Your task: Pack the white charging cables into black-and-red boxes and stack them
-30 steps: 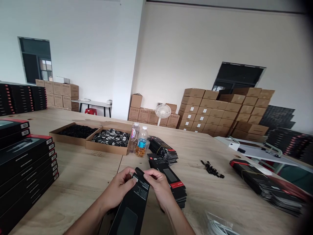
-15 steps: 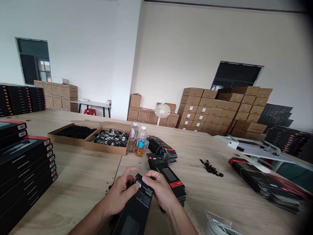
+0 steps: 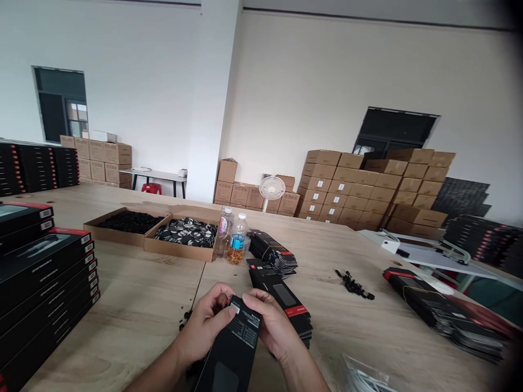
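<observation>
Both my hands grip the far end of a long black box (image 3: 237,348) with small white print, held low in front of me over the wooden table (image 3: 134,305). My left hand (image 3: 206,324) wraps its left edge with the thumb on top. My right hand (image 3: 273,326) pinches the box's end flap with curled fingers. Just beyond my right hand lies a pile of flat black sleeves with red stripes (image 3: 286,299).
A tall stack of black boxes (image 3: 41,283) stands at the left. Two open cardboard trays (image 3: 159,231) and two bottles (image 3: 232,237) sit mid-table, with small black parts (image 3: 353,286) and more sleeves (image 3: 441,313) to the right. Cartons (image 3: 376,188) line the wall.
The box's end has shifted slightly right and toward me, and my fingers have closed in over its flap. The camera view has tipped a little.
</observation>
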### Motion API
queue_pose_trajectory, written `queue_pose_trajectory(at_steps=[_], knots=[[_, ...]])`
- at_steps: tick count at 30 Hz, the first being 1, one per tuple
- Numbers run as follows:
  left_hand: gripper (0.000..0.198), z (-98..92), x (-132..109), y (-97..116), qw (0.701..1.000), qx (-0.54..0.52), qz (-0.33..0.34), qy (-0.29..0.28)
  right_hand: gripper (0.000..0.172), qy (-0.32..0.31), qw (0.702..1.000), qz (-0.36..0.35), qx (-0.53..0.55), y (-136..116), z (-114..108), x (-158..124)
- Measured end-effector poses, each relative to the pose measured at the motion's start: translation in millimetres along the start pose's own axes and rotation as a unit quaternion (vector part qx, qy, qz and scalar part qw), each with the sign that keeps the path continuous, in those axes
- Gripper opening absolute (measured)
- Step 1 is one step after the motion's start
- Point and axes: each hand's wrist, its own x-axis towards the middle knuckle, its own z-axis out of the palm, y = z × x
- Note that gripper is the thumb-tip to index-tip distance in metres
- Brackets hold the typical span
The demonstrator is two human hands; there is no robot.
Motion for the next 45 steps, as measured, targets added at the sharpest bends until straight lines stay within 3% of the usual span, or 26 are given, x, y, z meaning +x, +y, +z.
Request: queue_pose_trajectory(at_steps=[4, 8, 13, 18, 24, 29, 34, 37, 40, 42, 45], knots=[[0.030, 2.7, 1, -2, 0.999, -0.039, -0.004, 0.024, 0.033, 0.014, 0.999, -0.026, -0.014, 2, 4, -10], [0.031, 7.2, -1, -1, 0.996, -0.068, -0.005, 0.057, 0.040, -0.027, 0.990, -0.094, -0.100, -2, 4, -38], [0.027, 17.4, -9, 5, 0.997, -0.060, 0.019, 0.035, 0.052, -0.061, 0.967, -0.117, -0.219, -10, -3, -69], [0.027, 28.8, -18, 12, 0.999, -0.033, 0.028, 0.017, 0.052, -0.018, 0.955, -0.156, -0.252, -8, -10, -83], [0.025, 33.2, -21, 14, 0.998, -0.001, 0.036, 0.048, 0.086, -0.010, 0.976, -0.130, -0.175, 21, -33, -94], [0.020, 35.7, -23, 17, 0.999, 0.032, 0.035, 0.005, 0.088, 0.024, 0.966, -0.158, -0.203, 32, -56, -108], [0.022, 34.3, -28, 32, 0.988, 0.123, 0.071, -0.053, 0.074, 0.065, 0.949, -0.196, -0.239, 14, -61, -127], [0.044, 29.7, -31, 36, 0.967, 0.214, 0.090, -0.106, 0.061, 0.052, 0.946, -0.148, -0.283, 1, -61, -133], [0.084, 31.3, -32, 28, 0.906, 0.341, 0.137, -0.211, 0.046, 0.038, 0.934, -0.104, -0.339, -9, -56, -138], [0.086, 38.3, -33, 17, 0.853, 0.419, 0.186, -0.250, 0.038, 0.016, 0.921, -0.083, -0.381, -15, -50, -142], [0.074, 53.1, -35, -2, 0.809, 0.488, 0.234, -0.228, 0.029, -0.013, 0.908, -0.066, -0.413, -19, -40, -149]])
